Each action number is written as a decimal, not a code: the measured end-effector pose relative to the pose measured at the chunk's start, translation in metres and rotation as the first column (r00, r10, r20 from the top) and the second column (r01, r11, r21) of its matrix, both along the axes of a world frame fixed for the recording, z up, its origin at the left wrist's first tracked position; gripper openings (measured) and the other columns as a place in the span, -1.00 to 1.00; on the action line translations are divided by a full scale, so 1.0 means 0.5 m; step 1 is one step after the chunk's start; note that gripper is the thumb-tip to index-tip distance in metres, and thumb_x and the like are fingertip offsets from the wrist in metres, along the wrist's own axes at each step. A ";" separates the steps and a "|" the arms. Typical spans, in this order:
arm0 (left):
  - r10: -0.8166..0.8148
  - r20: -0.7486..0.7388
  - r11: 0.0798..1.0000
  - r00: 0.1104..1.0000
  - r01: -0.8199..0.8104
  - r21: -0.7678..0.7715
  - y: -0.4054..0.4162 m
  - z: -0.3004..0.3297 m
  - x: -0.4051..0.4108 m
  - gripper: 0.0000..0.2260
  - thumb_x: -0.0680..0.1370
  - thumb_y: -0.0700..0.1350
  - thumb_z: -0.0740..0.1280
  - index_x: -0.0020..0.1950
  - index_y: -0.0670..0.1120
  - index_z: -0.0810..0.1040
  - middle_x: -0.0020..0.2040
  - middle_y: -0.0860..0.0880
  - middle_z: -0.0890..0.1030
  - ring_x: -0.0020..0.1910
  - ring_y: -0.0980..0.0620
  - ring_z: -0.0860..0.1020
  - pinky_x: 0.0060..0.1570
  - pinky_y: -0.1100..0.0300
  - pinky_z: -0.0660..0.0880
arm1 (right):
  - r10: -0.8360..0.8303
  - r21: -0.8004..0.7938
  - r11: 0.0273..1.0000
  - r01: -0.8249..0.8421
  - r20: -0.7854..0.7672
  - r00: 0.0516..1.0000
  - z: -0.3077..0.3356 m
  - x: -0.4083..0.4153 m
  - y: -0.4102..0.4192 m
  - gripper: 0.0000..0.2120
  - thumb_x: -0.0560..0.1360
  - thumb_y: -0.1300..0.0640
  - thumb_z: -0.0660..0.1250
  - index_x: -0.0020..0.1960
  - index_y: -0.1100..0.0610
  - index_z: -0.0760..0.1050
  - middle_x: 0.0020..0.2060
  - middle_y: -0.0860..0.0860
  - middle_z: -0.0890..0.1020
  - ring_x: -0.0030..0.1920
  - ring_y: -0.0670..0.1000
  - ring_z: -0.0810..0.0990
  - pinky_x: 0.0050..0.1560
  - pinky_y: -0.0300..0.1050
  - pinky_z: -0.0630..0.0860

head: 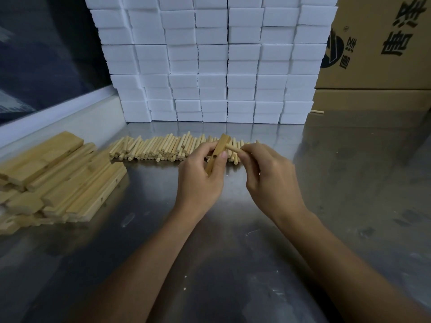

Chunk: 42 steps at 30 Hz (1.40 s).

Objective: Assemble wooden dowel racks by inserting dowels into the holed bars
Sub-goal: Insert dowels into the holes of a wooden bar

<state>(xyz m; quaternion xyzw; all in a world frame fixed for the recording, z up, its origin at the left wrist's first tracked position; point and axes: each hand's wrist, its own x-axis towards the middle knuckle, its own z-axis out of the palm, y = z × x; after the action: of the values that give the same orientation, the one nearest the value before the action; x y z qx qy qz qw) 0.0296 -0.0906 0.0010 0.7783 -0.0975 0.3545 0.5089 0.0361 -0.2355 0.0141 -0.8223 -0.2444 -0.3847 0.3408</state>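
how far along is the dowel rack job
Barely started: no finished rack shows. In hand: the left hand grips a short holed wooden bar while the right hand pinches a pale wooden dowel against it. Left: the dowel row and stacked bars.

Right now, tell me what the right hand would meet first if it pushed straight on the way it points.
The right hand pinches a dowel aimed left at the holed bar in the left hand; it would likely meet that bar first.

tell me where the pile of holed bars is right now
In the head view, the pile of holed bars lies on the metal table at far left, just left of the row of dowels.
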 end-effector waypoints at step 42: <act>-0.592 -0.248 0.386 0.767 -0.001 -0.923 0.023 0.005 0.020 -0.75 0.69 -0.13 0.17 0.25 -0.26 0.46 -0.14 -0.15 0.53 -0.41 0.01 0.47 -0.52 0.25 0.43 | -0.344 -0.170 0.937 0.304 -0.592 0.729 -0.044 0.120 -0.089 -0.61 0.51 -0.13 0.38 0.22 0.09 0.51 0.00 0.02 0.63 -0.06 0.03 0.59 -0.09 -0.07 0.51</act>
<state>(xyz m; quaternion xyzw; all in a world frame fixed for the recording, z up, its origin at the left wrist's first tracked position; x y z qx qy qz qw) 0.0398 -0.0793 0.0034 0.4262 0.1061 0.0109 0.8983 0.0962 -0.2801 -0.0080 -0.9419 0.0151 -0.1428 0.3036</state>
